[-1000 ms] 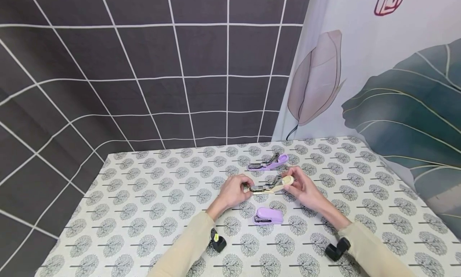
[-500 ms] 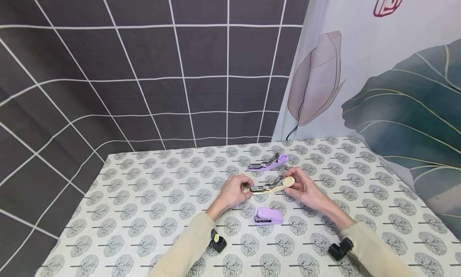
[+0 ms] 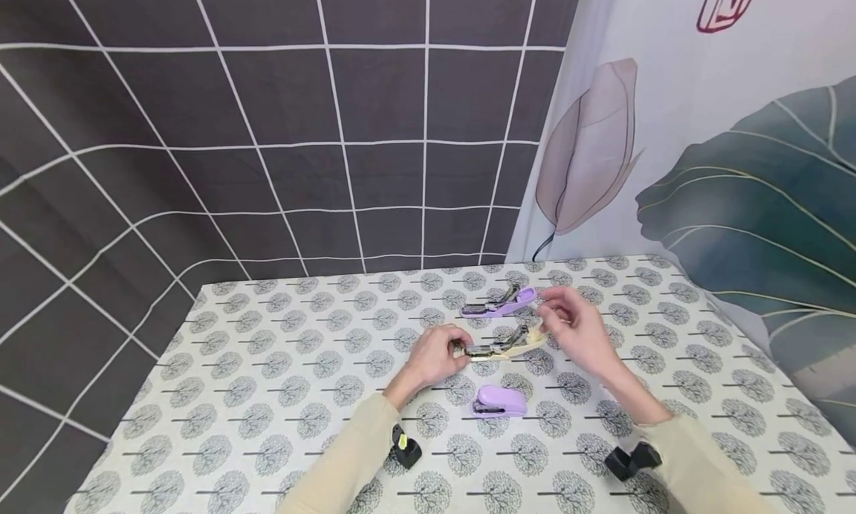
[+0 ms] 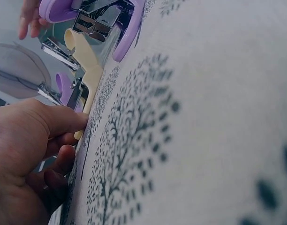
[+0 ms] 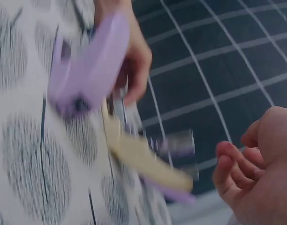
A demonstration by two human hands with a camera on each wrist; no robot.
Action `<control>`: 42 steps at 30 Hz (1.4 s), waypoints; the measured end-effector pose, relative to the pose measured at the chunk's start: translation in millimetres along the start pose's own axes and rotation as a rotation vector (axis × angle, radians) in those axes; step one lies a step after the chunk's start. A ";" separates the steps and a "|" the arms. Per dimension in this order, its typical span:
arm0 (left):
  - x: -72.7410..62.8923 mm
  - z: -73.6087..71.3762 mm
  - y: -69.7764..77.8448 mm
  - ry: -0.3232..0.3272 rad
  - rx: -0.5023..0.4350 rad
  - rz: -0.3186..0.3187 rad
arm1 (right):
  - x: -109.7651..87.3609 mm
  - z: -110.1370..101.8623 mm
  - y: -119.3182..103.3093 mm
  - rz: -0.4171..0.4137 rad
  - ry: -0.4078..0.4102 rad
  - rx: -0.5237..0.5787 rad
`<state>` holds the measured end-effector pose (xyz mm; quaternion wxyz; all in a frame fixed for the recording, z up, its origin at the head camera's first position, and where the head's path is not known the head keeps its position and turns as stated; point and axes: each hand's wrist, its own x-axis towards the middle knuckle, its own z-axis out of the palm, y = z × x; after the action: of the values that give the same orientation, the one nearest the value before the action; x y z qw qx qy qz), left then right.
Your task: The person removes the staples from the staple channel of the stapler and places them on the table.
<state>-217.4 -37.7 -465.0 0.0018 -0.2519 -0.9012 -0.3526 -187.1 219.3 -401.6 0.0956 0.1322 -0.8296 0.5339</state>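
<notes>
A pale yellow stapler (image 3: 518,348), spread apart with its metal parts showing, lies on the patterned cloth. My left hand (image 3: 435,356) pinches its left end between thumb and fingers, which hide that tip. Just beyond the stapler's right end, my right hand (image 3: 576,328) is raised with loosely bent fingers and nothing in them. A gap separates that hand (image 5: 260,164) from the blurred yellow stapler (image 5: 143,157) in the right wrist view. Behind lies an opened purple stapler (image 3: 501,303). Nearer the body sits a closed purple stapler (image 3: 499,401).
A white cloth with grey tree prints (image 3: 267,395) covers the table. A dark curtain with white grid lines (image 3: 267,128) hangs behind it. On the right hangs a pale curtain with large leaf shapes (image 3: 769,194).
My right hand has let go of the yellow stapler's right end and lifted a little up and away. The left hand keeps its hold, and both purple staplers stay put.
</notes>
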 end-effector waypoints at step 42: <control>0.2 0.3 -1.5 0.006 -0.014 0.017 | -2.2 78.3 1.9 0.380 -0.324 0.063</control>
<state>-218.2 -38.3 -466.1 0.0059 -0.2587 -0.8965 -0.3597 -187.0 149.0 -436.1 -0.1446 0.0608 -0.8271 0.5398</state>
